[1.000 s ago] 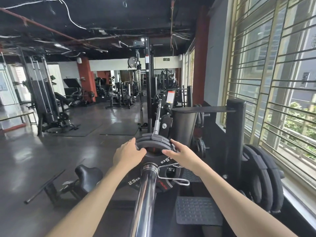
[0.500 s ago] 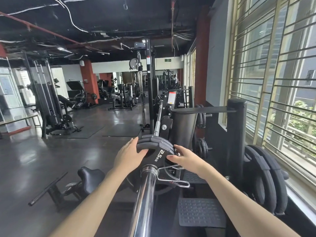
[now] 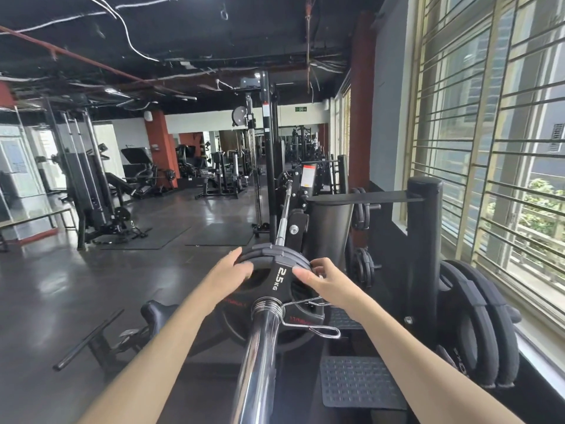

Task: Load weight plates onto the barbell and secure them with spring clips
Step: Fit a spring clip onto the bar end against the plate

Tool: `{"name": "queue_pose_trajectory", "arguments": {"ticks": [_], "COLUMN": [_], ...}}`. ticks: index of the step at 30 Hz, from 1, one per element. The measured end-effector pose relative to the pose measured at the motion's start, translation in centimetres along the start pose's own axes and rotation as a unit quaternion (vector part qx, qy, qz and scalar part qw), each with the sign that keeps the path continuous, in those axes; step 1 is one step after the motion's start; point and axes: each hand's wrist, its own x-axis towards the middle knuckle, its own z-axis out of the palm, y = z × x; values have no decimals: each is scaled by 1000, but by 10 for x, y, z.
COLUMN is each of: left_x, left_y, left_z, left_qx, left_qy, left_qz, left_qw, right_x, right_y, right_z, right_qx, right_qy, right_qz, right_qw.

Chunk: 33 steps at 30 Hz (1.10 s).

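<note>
In the head view we look along the chrome barbell sleeve (image 3: 260,356) toward a stack of small plates already threaded on it; the front weight plate (image 3: 276,281), marked 2.5 kg, sits against the others, and a spring clip (image 3: 305,316) is seated on the sleeve right behind it, its wire handles sticking out to our right. So this end looks loaded and clipped, and we judge that what remains is a final snugging of the plates here, plus the far end of the bar, which we cannot see. Our left hand (image 3: 227,275) lies with fingers spread and curled over the plate's upper left rim; our right hand (image 3: 325,280) pinches the upper right rim, thumb in front, fingers behind. More plates (image 3: 477,325) stand racked near the window.
</note>
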Motion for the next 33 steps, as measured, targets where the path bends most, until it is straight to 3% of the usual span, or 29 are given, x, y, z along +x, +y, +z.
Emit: {"name": "queue_pose_trajectory", "arguments": {"ticks": [2,4,7,13,21,22,25,26,27,29,33], "left_x": [0,-4,-5,1,-8,-11,-25,-30,-34,-42,-50], "left_y": [22,37,36,27,14,6,-21,-29,-34,-38,-39], "left_z": [8,22,35,21,25,25,24,24,25,30,35], "left_qx": [18,132,206,154,84,49,-4,-4,17,102,99], "left_qy": [17,9,55,78,70,106,320,326,278,114,-78], "left_qz": [-19,-27,-9,19,83,98,104,66,13,-78,-125], "left_qw": [1000,991,977,985,991,988,942,943,960,985,984], "right_x": [-2,-3,-12,-30,-35,-36,-38,-40,-42,-48,-55], "right_y": [6,14,19,32,30,27,21,19,17,14,19], "right_z": [3,5,0,-9,-4,-5,-10,-11,-12,-11,-8], "right_qx": [90,156,203,194,198,194,194,189,184,178,193], "right_qy": [13,18,-32,-141,-132,-128,-121,-121,-123,-131,-121], "right_qz": [78,175,243,273,283,288,314,322,329,338,332], "right_qw": [993,972,948,932,929,929,922,920,918,915,916]}}
